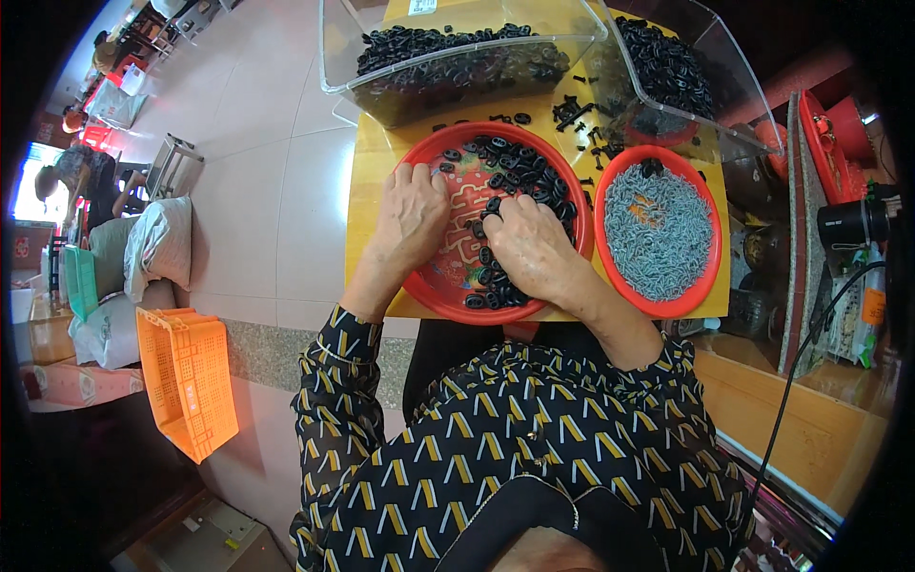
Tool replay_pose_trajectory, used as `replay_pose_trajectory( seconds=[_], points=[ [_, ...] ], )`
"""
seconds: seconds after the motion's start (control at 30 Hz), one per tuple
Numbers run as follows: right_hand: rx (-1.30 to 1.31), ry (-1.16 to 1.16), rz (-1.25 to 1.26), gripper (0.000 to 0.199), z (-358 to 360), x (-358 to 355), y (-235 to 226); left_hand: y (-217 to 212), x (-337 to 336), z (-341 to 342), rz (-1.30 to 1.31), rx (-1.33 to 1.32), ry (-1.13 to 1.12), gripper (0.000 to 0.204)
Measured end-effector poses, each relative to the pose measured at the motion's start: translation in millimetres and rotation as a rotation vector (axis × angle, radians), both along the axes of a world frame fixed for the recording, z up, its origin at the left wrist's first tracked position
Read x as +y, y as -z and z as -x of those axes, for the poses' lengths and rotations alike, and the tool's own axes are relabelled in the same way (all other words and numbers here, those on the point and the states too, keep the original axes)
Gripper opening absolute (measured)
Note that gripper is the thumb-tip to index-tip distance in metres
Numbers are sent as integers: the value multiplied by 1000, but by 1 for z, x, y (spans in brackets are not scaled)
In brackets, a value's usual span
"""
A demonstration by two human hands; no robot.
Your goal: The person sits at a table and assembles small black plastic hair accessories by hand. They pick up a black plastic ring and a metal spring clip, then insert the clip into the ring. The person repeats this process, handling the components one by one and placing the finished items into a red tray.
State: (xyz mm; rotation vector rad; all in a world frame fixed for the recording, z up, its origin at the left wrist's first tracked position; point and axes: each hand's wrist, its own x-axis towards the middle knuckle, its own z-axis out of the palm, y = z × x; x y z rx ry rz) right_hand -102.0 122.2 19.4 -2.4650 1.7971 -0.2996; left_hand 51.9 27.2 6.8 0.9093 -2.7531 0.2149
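Observation:
A round red tray with a patterned bottom lies before me, small black oval plastic parts spread over its right side. My left hand is closed above the tray's left part, knuckles up; whatever its fingers hold is hidden. Among the black parts, my right hand is closed too, its fingertips down beside several pieces. I cannot make out what is in them. To the right, an oval red tray holds a heap of small silvery screws, with a few black pieces at its far end.
Two clear plastic bins full of black parts stand at the yellow table's far side. Loose black bits lie between them and the trays. An orange crate and white sacks are left; a black cable hangs right.

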Motion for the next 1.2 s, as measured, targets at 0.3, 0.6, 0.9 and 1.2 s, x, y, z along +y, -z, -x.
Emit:
replay_pose_trajectory(
  seconds=[0.3, 0.6, 0.9, 1.2],
  points=[
    [49, 23, -59, 15, -5, 1, 1, 2, 1, 4, -75, -44, -72, 20],
    [-25, 21, -37, 16, -4, 3, 1, 7, 5, -6, -142, 277, -47, 13],
    [-21, -42, -29, 17, -7, 11, -6, 5, 9, -17, -457, 706, -159, 15],
    [-598, 58, 130, 8, -1, 3, 1, -6, 27, -18, -1158, 1364, -164, 16]
  ],
)
